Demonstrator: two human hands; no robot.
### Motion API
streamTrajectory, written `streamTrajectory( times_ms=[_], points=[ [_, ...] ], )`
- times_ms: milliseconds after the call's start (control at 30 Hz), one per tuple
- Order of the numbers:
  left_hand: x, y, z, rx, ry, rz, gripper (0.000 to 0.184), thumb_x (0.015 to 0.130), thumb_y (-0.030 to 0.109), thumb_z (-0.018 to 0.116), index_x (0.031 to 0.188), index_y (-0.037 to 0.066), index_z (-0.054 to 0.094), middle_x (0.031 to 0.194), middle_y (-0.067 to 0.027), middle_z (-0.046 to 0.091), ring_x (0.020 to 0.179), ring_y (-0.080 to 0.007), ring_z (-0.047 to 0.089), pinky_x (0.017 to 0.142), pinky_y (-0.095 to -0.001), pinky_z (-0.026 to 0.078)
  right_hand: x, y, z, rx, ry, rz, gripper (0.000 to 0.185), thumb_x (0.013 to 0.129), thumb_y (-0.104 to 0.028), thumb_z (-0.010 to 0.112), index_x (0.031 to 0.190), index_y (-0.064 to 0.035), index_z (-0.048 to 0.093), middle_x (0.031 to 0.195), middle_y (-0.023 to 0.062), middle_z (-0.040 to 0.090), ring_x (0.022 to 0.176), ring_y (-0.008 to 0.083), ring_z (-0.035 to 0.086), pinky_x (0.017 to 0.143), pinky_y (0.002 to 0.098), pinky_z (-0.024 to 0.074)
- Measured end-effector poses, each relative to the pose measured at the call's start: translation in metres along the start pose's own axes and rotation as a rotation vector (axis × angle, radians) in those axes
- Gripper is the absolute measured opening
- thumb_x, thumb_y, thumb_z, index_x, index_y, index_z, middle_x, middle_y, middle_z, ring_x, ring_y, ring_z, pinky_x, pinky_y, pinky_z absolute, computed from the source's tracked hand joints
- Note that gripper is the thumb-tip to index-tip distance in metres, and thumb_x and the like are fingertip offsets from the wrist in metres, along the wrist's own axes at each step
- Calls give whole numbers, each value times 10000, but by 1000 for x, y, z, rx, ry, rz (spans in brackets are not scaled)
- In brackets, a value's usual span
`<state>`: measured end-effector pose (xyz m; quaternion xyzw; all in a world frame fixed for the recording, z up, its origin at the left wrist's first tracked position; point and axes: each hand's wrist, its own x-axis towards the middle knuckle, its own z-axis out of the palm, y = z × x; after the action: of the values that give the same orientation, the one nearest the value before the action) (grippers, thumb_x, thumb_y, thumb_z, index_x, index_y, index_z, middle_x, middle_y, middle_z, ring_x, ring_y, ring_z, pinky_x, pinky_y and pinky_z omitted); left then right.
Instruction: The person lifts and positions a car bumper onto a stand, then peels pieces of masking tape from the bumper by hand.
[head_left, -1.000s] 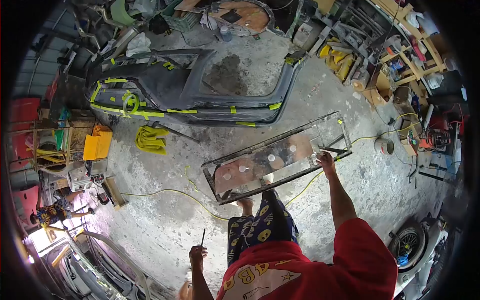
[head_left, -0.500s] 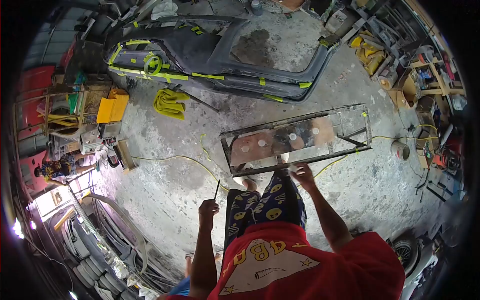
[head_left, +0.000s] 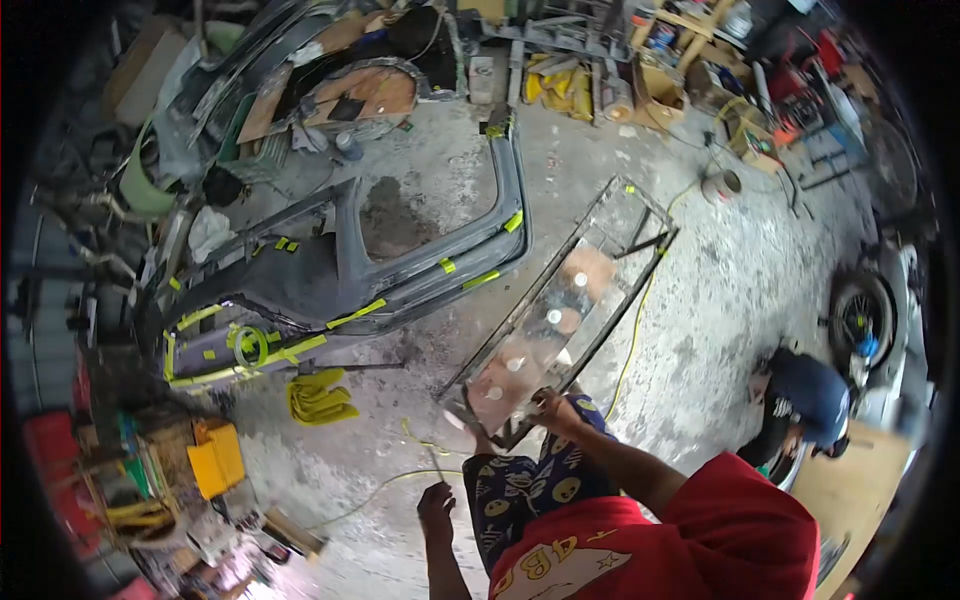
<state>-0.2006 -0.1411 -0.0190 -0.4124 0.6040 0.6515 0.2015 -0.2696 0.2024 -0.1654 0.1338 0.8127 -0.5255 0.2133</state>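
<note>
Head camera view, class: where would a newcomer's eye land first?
On the big dark vehicle panel with bright yellow-green tape, on the floor at upper left. Next, the long slanting frame near the centre, the right hand at its near end, and the red shirt below.

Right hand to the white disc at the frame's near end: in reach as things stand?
Probably yes. The right hand shows over the frame, close to that white disc, with nothing visible between them; its height is hard to judge.
</note>
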Motion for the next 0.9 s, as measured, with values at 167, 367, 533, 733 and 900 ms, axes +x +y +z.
streamTrajectory(
  times_ms=[167, 367, 533, 733, 900],
  points=[
    [89, 36, -43, 354, -293, 75, 214, 917, 190, 671, 1013, -2, 667, 782, -6, 603, 696, -97, 541, 648, -252, 439, -26, -7, 16, -9, 251, 53, 466, 723, -224, 847, 1053, -16, 594, 1006, 127, 566, 855, 236, 628, 759, 357, 538],
    [144, 75, -35, 517, -529, 160, 280, 905, 230, 708, 1057, -2, 676, 845, -25, 646, 765, -107, 594, 692, -262, 480, -66, -2, 52, 0, 469, 161, 499, 710, -178, 862, 1091, -15, 583, 1022, 144, 564, 842, 240, 634, 747, 357, 546],
    [160, 54, 4, 462, -603, 37, 264, 891, 225, 724, 1048, 17, 681, 921, -45, 679, 844, -119, 638, 761, -273, 529, -85, 8, 66, 76, 567, 125, 513, 704, -104, 864, 1110, -33, 557, 1017, 112, 583, 798, 217, 626, 666, 317, 546],
    [132, 17, 41, 438, -663, 19, 183, 912, 194, 718, 990, 35, 673, 851, -15, 658, 771, -83, 619, 716, -246, 521, -83, 26, 77, 76, 648, -5, 445, 754, -89, 830, 1074, -27, 526, 951, 97, 602, 690, 206, 615, 603, 313, 541],
    [97, 5, 64, 369, -703, -50, 166, 924, 177, 702, 992, 30, 670, 870, -10, 651, 788, -79, 608, 734, -247, 515, -92, 22, 57, 196, 623, 39, 458, 765, -109, 820, 1116, -29, 537, 954, 109, 592, 704, 207, 629, 617, 325, 534]
  ],
)
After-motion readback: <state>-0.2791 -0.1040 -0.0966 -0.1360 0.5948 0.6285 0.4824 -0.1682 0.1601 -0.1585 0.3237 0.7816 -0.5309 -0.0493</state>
